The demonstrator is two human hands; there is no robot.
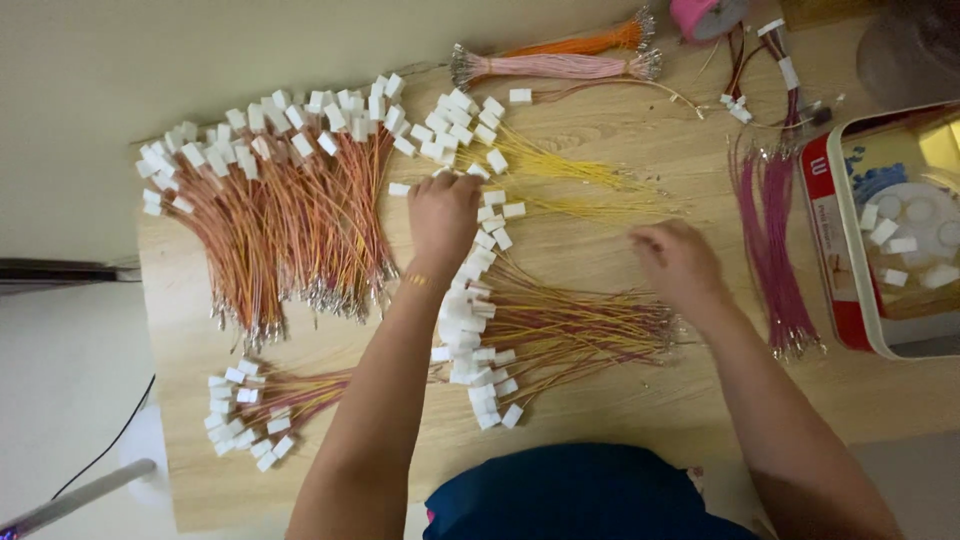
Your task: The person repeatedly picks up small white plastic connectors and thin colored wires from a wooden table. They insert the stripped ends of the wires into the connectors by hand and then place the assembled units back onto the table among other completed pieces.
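- The left hand [443, 222] lies on the wooden table [620, 400], with its fingers curled down onto a small white connector [478, 172] at the near end of the yellow wire group [570, 180]; the fingertips seem to pinch it, but the grip itself is hidden under the hand.
- The right hand [678, 262] is blurred; its fingers are bent loosely over the free ends of the yellow wires, and I cannot tell if it holds any wire.
- Between both hands, and nearer to the person, lies a bundle of yellow and red wires [560, 335] with white connectors in a row along its left side.
- At the left there is a big fan of orange-pink wires [285, 220] with white connectors at the far edge.
- A smaller bundle [260, 405] lies at the near left corner of the table.
- At the right lie magenta wires [772, 240], just beside an open tin box [835, 260] with white parts inside.
- At the far edge lie two tied bundles, pink [555, 67] and orange [580, 43].
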